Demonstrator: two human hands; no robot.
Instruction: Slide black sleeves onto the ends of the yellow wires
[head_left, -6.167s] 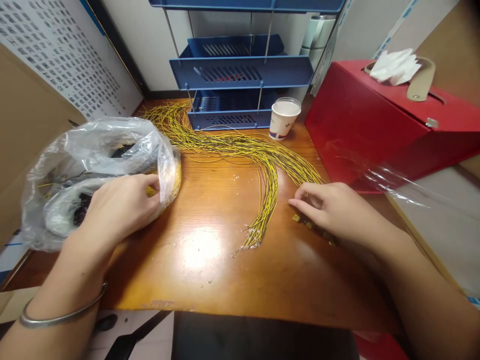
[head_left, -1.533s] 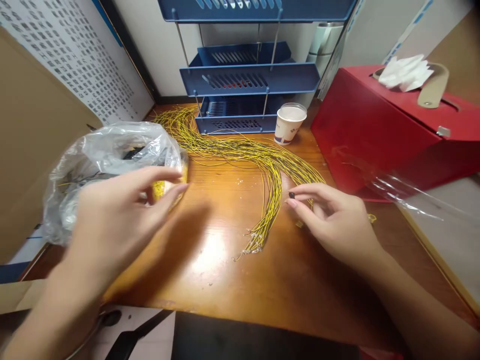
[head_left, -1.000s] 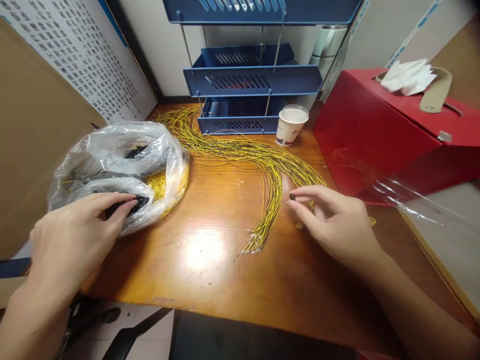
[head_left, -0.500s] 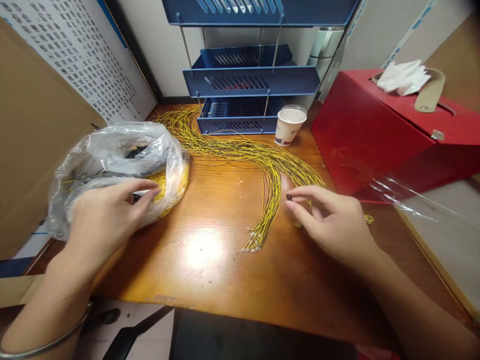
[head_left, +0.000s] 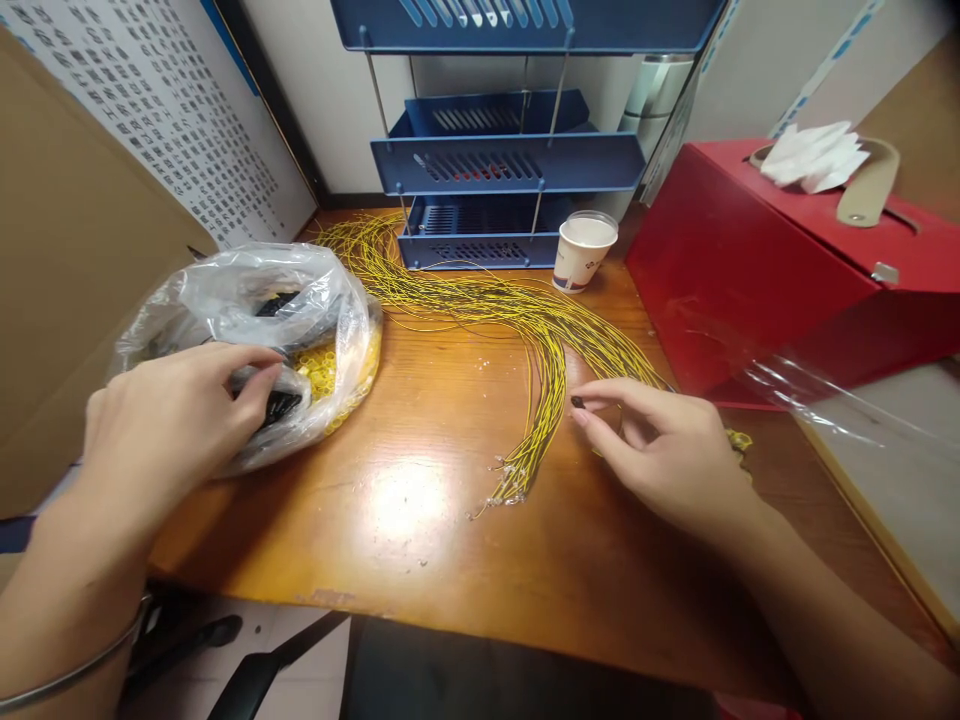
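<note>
Right hand (head_left: 664, 435) pinches black bit (head_left: 577, 402), axis unclear, beside wires (head_left: 480, 297). Wires run left-right, one branch bending nearward. Left hand (head_left: 169, 410) at bag (head_left: 351, 345): fingertips narrow, can't tell if loaded.

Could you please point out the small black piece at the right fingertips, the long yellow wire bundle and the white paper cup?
Small black piece (head_left: 577, 401): head view, visible end.
Long yellow wire bundle (head_left: 480, 297): head view, middle.
White paper cup (head_left: 576, 268): head view, outer wall.

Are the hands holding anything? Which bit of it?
The right hand pinches a tiny black piece, its exact part unclear. Whether the left hand holds anything is hidden.
</note>
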